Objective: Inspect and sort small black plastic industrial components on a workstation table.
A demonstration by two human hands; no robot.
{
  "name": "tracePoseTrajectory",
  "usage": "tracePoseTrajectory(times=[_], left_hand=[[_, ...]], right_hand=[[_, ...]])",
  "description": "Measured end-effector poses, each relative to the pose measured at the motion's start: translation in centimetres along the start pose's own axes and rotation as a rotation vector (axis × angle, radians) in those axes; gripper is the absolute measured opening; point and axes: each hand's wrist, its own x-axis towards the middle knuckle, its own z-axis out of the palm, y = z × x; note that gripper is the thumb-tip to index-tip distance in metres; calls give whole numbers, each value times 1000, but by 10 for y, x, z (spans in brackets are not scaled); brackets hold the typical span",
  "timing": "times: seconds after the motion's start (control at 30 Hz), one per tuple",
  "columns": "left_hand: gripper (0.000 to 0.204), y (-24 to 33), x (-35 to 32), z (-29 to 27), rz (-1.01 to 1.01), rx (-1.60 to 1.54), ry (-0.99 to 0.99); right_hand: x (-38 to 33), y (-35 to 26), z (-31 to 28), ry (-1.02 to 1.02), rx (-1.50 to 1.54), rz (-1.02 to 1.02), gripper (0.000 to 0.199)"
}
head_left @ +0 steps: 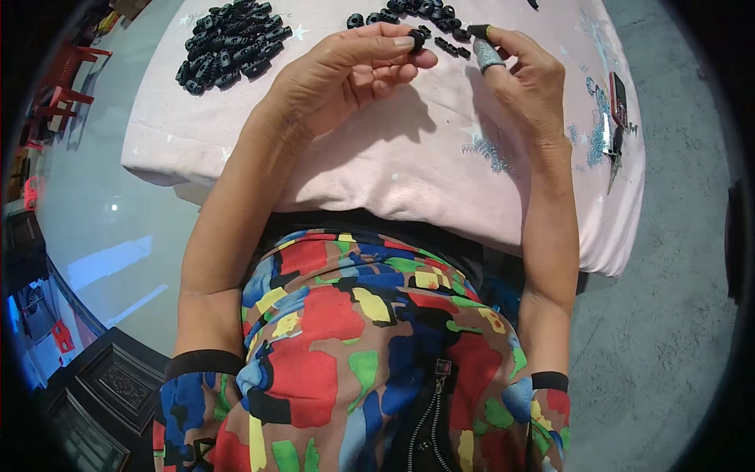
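Observation:
Pinched between the thumb and fingers of my left hand (pixel 354 67) is a small black plastic piece (pixel 416 41) that looks like a cord lock. My right hand (pixel 527 82) wears a black cover on one fingertip and a grey wrap on the thumb. Its thumb and index tips come together beside the small black parts; whether something sits between them is hidden. A short row of slim black parts (pixel 450 49) lies on the cloth between my hands. Beyond them is a loose group of rounded black pieces (pixel 429 11). To the left stands a heap of black cord locks (pixel 232 49).
A pale pink patterned cloth (pixel 393 169) covers the table. Near its right edge lie a red-and-black flat object (pixel 618 101) and a pointed metal tool (pixel 613 161). Red plastic chairs (pixel 69 98) stand at the far left, and dark carved furniture (pixel 118 377) is at the lower left.

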Motion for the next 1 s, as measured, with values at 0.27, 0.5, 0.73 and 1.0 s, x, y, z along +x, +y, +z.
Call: tracePoseTrajectory(times=[0.27, 0.5, 0.73, 1.0], left_hand=[[39, -3, 1, 0, 60, 216, 45], [36, -6, 2, 1, 74, 272, 6], [33, -5, 2, 5, 45, 210, 21], [33, -8, 3, 0, 31, 134, -34]], right_hand=[[3, 11, 5, -248, -341, -26, 25], [0, -4, 2, -185, -76, 168, 25], [4, -16, -5, -331, 497, 217, 24], [-1, -27, 12, -245, 547, 209, 22]])
